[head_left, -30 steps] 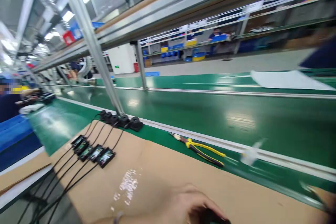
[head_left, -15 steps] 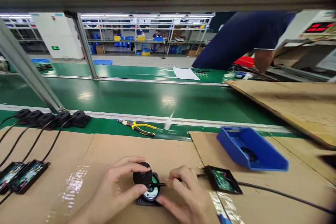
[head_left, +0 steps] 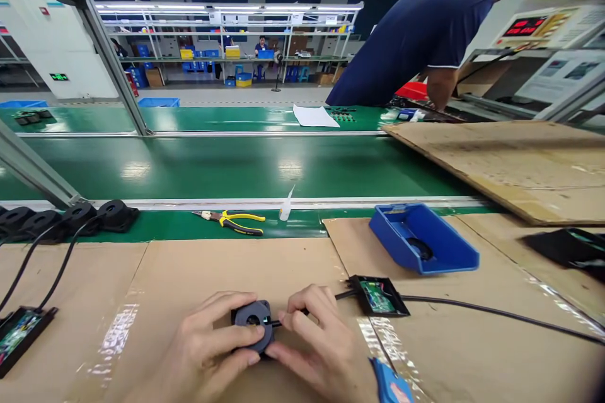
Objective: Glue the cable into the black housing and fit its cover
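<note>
My left hand [head_left: 212, 337] is closed around a round black housing [head_left: 253, 318] low in the middle of the head view. Its fingers lie on the rim and top of the dark ring-shaped cover, which sits over the base. My right hand [head_left: 316, 340] pinches a black cable [head_left: 347, 294] close to where it enters the housing's side, its thumb against the housing's lower edge. To the right, the cable meets an open black box [head_left: 401, 308] holding a green circuit board [head_left: 377, 296]. What lies inside the housing is mostly hidden.
Cardboard [head_left: 189, 264] covers the bench. Beyond it lie yellow-black pliers [head_left: 231, 221] and a small white bottle [head_left: 285, 208]. A blue bin [head_left: 425, 239] stands right; several black housings [head_left: 113, 214] with cables sit left. Another person's arm [head_left: 439, 85] reaches in across the line.
The round cover, held tilted up before with the inside showing, now lies flat over the base. Both hands have drawn closer around it. The whole view has shifted.
</note>
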Tool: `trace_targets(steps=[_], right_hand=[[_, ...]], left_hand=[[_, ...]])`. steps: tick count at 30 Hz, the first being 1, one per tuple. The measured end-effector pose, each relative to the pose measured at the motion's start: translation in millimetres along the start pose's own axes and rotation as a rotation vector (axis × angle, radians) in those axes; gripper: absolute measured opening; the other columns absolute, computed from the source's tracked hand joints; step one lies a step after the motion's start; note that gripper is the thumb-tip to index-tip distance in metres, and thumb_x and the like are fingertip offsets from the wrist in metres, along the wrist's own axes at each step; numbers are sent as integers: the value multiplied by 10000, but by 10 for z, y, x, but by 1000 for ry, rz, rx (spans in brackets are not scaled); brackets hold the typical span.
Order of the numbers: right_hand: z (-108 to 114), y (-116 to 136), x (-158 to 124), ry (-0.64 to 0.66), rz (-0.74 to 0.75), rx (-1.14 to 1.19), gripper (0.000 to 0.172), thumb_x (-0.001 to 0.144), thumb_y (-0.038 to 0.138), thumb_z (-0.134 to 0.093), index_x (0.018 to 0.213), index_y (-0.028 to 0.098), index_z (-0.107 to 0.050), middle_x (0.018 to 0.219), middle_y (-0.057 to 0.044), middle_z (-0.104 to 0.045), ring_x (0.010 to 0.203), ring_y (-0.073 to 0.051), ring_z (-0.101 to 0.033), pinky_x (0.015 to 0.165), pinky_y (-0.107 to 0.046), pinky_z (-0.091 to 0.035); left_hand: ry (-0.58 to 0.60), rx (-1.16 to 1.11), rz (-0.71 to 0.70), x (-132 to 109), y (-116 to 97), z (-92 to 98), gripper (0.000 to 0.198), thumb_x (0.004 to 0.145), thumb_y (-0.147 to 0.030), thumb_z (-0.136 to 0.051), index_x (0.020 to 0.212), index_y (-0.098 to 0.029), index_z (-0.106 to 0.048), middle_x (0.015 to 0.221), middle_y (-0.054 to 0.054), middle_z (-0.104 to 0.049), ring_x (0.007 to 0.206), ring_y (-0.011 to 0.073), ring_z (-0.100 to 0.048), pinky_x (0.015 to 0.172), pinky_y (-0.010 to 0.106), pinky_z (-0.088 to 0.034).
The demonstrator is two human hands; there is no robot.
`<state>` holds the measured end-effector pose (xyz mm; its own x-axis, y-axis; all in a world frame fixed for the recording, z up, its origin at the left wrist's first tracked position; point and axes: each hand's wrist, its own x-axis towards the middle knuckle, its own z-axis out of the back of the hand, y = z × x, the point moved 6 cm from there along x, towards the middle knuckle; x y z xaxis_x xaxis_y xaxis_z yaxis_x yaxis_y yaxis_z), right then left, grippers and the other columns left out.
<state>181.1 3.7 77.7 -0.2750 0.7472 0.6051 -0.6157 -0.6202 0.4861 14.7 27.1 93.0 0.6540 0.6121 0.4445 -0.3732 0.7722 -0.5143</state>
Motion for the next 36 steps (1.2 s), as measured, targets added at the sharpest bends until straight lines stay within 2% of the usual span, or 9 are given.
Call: trace_targets(steps=[7,11,15,18,24,28,30,33,36], right_hand=[[-1,-10,5,3,24,0,196,919,319,-612,852,145,-552,818,-55,-526,748,-175,-441,673,-310,-306],[-2,-23,-3,7,25,1,183,922,311,-605,870,142,-556,826,-59,-531,752,-180,-440,668,-320,-300],[35,6,14,15,43,22,121,926,255,-583,919,136,-561,856,-69,-542,768,-181,-450,661,-317,-319],[62,20,32,37,38,53,47,899,149,-573,943,138,-562,879,-69,-553,776,-178,-456,669,-319,-334],[87,34,36,71,26,91,154,867,27,-468,924,126,-570,851,-82,-530,762,-181,-425,654,-326,-304],[90,51,32,80,14,90,154,869,17,-471,916,119,-577,849,-81,-535,756,-176,-422,658,-327,-301],[92,55,44,90,5,86,159,867,10,-471,927,112,-578,855,-84,-539,764,-179,-427,662,-326,-311],[118,68,72,108,1,75,186,852,5,-471,956,110,-584,889,-98,-553,788,-192,-444,683,-336,-335],[196,108,64,55,16,15,195,840,11,-488,958,119,-600,877,-97,-577,794,-203,-477,704,-346,-362]], left_hand=[[98,-33,-59,45,-41,14,194,856,-98,-622,1015,-201,-664,1226,97,-591,1149,201,-560,942,314,-534],[88,-44,-18,63,-43,24,151,859,-113,-623,979,-191,-673,1204,104,-586,1119,199,-571,916,304,-543],[83,-34,-5,103,-74,24,142,878,-128,-602,948,-211,-693,1160,89,-606,1077,184,-594,884,282,-555],[111,6,3,126,-87,5,135,883,-129,-584,899,-206,-694,1152,85,-615,1075,181,-594,888,280,-558],[130,229,-123,132,-182,6,240,850,-56,-521,996,-167,-675,1214,107,-619,1184,243,-533,970,416,-534],[144,346,-176,134,-244,-74,157,835,-184,-590,959,-155,-683,1177,114,-659,1167,306,-557,982,526,-508],[91,368,-173,130,-259,-122,107,819,-190,-617,893,-144,-677,1137,133,-673,1137,302,-582,995,516,-500],[-3,372,-158,120,-257,-167,50,797,-95,-611,797,-130,-647,1050,139,-688,1075,267,-621,1018,481,-492],[16,304,-152,97,-203,-192,78,792,-91,-606,853,-126,-639,1065,145,-658,1117,286,-598,1035,533,-466]])
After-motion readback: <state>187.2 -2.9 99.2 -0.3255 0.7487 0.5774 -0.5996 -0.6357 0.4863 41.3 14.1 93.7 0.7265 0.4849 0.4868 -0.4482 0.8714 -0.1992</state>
